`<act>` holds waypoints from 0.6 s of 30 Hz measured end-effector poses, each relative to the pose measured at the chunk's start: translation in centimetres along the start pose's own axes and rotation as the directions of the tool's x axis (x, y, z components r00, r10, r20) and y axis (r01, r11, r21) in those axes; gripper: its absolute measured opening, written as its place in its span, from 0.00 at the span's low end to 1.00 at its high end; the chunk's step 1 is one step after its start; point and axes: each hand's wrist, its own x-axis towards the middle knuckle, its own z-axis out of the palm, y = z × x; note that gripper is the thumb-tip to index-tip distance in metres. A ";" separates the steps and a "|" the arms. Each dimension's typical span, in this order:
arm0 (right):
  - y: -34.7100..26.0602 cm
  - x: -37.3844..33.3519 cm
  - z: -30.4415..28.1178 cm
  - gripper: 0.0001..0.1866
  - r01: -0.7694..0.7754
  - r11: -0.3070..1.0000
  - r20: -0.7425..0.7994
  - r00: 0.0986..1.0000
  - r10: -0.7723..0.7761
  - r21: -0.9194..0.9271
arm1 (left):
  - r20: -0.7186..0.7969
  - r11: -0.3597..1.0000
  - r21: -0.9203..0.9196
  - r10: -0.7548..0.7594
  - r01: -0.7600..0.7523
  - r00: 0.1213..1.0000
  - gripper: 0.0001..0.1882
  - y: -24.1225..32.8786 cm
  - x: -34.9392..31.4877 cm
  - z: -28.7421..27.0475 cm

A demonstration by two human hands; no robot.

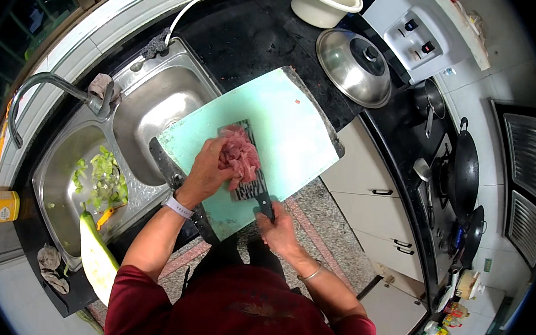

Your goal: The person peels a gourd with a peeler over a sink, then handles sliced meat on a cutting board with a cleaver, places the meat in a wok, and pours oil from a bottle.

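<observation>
A cleaver (247, 192) with a dark, patterned blade lies flat over the pale green cutting board (297, 140). Its black handle is gripped in my right hand (278, 231), near the board's front edge. Sliced raw meat (240, 156) is heaped on the blade. From the left, my left hand (203, 174) presses curled fingers against the pile; its fingertips are partly hidden by the slices. Most of the blade's surface is covered by the meat.
Left of the board is a double sink (125, 125) with green peelings (108, 177) in one basin. A pale peeled gourd (96, 256) and a yellow-handled peeler (106, 217) rest at its front edge. A steel lid (342, 67), a cream basin (324, 2) and a wok (465, 164) stand to the right.
</observation>
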 end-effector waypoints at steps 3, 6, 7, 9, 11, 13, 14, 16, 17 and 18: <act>-1.3 -0.1 -0.2 0.04 -0.152 0.969 0.129 0.983 0.129 0.196 | 0.003 0.995 0.093 0.047 -0.047 0.999 0.41 0.8 0.1 -0.6; -2.6 0.2 -2.2 0.02 -0.230 0.937 0.193 0.964 0.183 0.262 | 0.025 0.999 -0.036 -0.024 0.025 0.999 0.40 5.4 -0.2 -3.7; -2.6 0.3 -3.0 0.02 -0.220 0.938 0.164 0.970 0.180 0.270 | 0.007 0.999 -0.048 0.008 -0.007 1.000 0.40 6.3 0.0 -4.8; -2.7 0.5 -4.3 0.02 -0.194 0.940 0.117 0.979 0.168 0.280 | -0.104 0.993 -0.113 0.021 -0.033 0.994 0.36 7.4 0.2 -6.6; -3.2 0.4 -5.9 0.03 -0.181 0.941 0.068 0.983 0.169 0.284 | -0.216 0.987 -0.158 -0.067 0.032 0.974 0.29 6.7 0.2 -8.1; -2.5 0.4 -7.4 0.04 -0.133 0.943 0.036 0.991 0.128 0.304 | -0.254 0.989 -0.105 -0.125 0.101 0.959 0.22 3.8 -0.3 -9.1; -2.6 0.1 -8.0 0.05 -0.116 0.941 0.024 0.993 0.115 0.317 | -0.274 0.987 -0.082 -0.154 0.137 0.949 0.18 2.3 -0.5 -9.0; -2.6 -0.3 -9.3 0.06 -0.124 0.948 0.004 0.992 0.128 0.292 | -0.302 0.992 0.073 -0.076 0.102 0.950 0.14 0.6 -0.7 -7.6; -2.8 -0.5 -9.8 0.07 -0.127 0.952 -0.006 0.991 0.134 0.279 | -0.312 0.985 0.150 -0.035 0.085 0.949 0.12 -0.2 -0.7 -6.9; -3.1 -0.7 -10.1 0.06 -0.128 0.949 -0.010 0.991 0.137 0.288 | -0.308 0.980 0.178 -0.030 0.089 0.951 0.11 -0.9 -0.6 -6.0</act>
